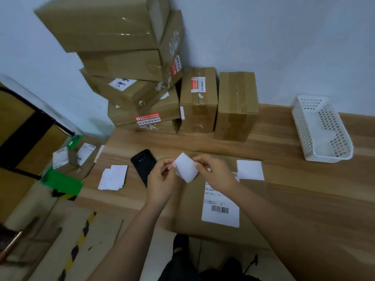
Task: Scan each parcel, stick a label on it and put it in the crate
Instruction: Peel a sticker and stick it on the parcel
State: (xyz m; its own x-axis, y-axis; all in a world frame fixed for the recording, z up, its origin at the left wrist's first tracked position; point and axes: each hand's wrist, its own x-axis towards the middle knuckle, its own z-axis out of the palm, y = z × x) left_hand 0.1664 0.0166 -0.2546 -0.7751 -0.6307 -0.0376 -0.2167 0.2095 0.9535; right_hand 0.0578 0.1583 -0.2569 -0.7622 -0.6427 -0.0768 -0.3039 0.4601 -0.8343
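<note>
Flat brown cardboard parcel [190,216]: lies on the pale wooden table [304,189], lower centre of the frame, with its printed white barcode sheet [221,207] face up, presumably so a sticker can go straight on.

Small white paper label [185,167]: pinched at opposite edges by the left hand [162,179] and right hand [215,173], fingers curled close on it, apparently to peel its backing. Both hands hover over the parcel's far end, seemingly not touching it.

Black slab phone [143,163]: just left of the hands, likely the scanner.

White perforated plastic crate [302,128]: upper right, well apart from the parcel.
</note>
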